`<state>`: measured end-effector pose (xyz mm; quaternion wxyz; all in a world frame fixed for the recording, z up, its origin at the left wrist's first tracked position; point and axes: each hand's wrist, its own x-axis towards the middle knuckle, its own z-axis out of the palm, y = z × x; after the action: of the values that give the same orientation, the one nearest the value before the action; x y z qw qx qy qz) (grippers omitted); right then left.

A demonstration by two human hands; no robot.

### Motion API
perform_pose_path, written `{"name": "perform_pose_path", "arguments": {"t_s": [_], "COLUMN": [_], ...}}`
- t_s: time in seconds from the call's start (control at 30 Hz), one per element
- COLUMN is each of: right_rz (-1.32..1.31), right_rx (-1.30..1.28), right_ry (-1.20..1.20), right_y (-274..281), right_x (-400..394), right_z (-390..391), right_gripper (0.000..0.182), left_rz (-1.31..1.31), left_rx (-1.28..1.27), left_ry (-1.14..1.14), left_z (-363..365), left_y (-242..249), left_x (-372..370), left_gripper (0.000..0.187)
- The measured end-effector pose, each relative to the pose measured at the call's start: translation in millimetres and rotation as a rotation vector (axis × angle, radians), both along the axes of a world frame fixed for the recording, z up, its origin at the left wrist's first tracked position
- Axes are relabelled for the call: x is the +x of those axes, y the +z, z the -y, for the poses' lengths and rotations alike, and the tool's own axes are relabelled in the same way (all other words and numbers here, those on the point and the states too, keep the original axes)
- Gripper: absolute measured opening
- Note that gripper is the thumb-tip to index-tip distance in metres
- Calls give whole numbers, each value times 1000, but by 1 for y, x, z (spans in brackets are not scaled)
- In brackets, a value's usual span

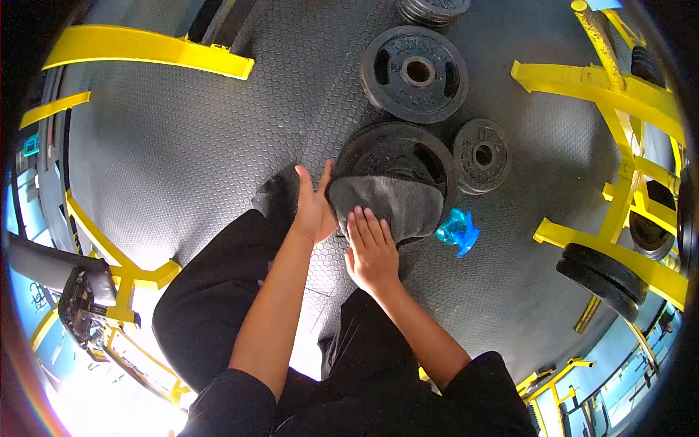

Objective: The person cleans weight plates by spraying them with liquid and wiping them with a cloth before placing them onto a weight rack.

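Note:
A dark grey cloth (415, 200) drapes over the near part of a large black weight plate (357, 149) on the floor. My right hand (373, 251) lies on the cloth with its fingers stretched out flat. At the left edge of the cloth and plate is my left hand (314, 215), its thumb and index finger spread apart and pointing away from me; its other fingers are mostly hidden. Just right of the covered plate sits a blue spray bottle (457, 230), partly hidden by the plate.
Another large weight plate (393, 80) lies beyond, and a smaller stack of plates (470, 175) stands to the right. More plates (429, 11) are at the top edge. Yellow rack frames (611, 80) stand right, and a padded bench (58, 266) is at left. Black textured rubber covers the floor (218, 131).

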<state>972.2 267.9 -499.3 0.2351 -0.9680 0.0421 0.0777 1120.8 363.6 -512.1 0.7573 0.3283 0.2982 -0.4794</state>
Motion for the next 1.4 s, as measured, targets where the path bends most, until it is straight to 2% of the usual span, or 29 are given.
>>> {"name": "perform_pose_path", "arguments": {"t_s": [0.13, 0.17, 0.23, 0.3, 0.33, 0.37, 0.4, 0.43, 0.47, 0.53, 0.57, 0.63, 0.67, 0.7, 0.77, 0.8, 0.83, 0.87, 0.9, 0.97, 1.0, 1.07, 1.1, 1.17, 1.2, 1.23, 1.3, 1.37, 1.4], "right_rz": [-3, -58, -75, -72, -111, 185, 203, 222, 229, 212, 218, 332, 327, 332, 279, 100, 159, 238, 240, 117, 107, -51, -58, -36, -74, -78, 34, 183, 165], "right_rx": [-40, -87, -82, -86, 114, 55, 201, 352, 356, 608, 611, 715, 668, 670, 389, 402, 279, 140, 135, -50, -44, 22, 19, 160, 146, 144, 121, 6, 25], "right_ry": [-49, -38, -107, -262, -503, -534, -715, -894, -896, -1510, -1503, -1440, -1134, -1125, -258, -48, 95, 210, 207, 445, 438, 188, 186, -113, -252, -261, -654, -757, -825], "right_y": [3, -3, -3, -19, -18, -27, -24, -18, -10, 8, 13, 22, 27, 26, 20, 43, 28, 9, 1, -10, -12, -11, -11, -12, -11, -11, -18, -26, -23], "right_x": [-43, -59, -75, -87, -89, -82, -76, -68, -61, -49, -42, -25, -11, 9, 59, 100, 122, 138, 152, 169, 174, 179, 174, 162, 153, 139, 106, 79, 69], "right_z": [13, 22, 47, 65, 65, 74, 74, 72, 70, 67, 73, 93, 107, 116, 135, 134, 123, 111, 110, 110, 115, 134, 140, 147, 149, 148, 144, 127, 120], "right_gripper": [62, 73, 65, 65, 59, 54, 51, 48, 48, 49, 49, 52, 56, 56, 46, 48, 50, 41, 41, 36, 36, 38, 38, 37, 41, 41, 43, 54, 58], "left_rz": [99, 154, 205, 235, 233, 285, 337, 342, 465, 642, 648, 958, 1090, 1092, 1162, 1245, 1248, 1173, 1098, 1105, 1120, 1126, 1168, 1216, 1221, 1225, 1220, 1217, 1256], "left_rx": [-15, -30, -46, -11, -17, 138, 296, 295, 394, 587, 587, 1031, 1109, 1111, 1079, 1065, 1062, 1101, 1137, 1167, 1144, 1116, 1109, 1104, 1112, 1116, 1111, 1105, 1112], "left_ry": [-60, -66, -69, -63, -65, -186, -306, -305, -350, -398, -391, -518, -379, -369, -431, -347, -340, -308, -282, -394, -344, -288, -297, -307, -300, -294, -315, -344, -365], "left_z": [3, 3, 3, 6, 10, 13, 15, 17, 18, 22, 20, 21, 29, 35, 44, 48, 49, 49, 48, 43, 43, 47, 45, 44, 44, 45, 47, 47, 47], "left_y": [-2, -6, -10, -11, -10, -7, -5, -8, -11, -14, -19, -29, -29, -22, -13, -18, -25, -33, -41, -45, -42, -37, -34, -34, -36, -36, -34, -34, -34], "left_x": [-2, -3, -4, -4, -5, -5, -6, -9, -13, -18, -19, -15, -14, -6, 8, 9, 8, 4, 1, -1, -1, -1, -1, 3, 3, 2, 5, 7, 9], "left_gripper": [107, 107, 107, 99, 99, 93, 90, 90, 87, 77, 77, 72, 58, 58, 42, 32, 32, 33, 34, 37, 37, 37, 37, 36, 35, 34, 34, 34, 34]}}
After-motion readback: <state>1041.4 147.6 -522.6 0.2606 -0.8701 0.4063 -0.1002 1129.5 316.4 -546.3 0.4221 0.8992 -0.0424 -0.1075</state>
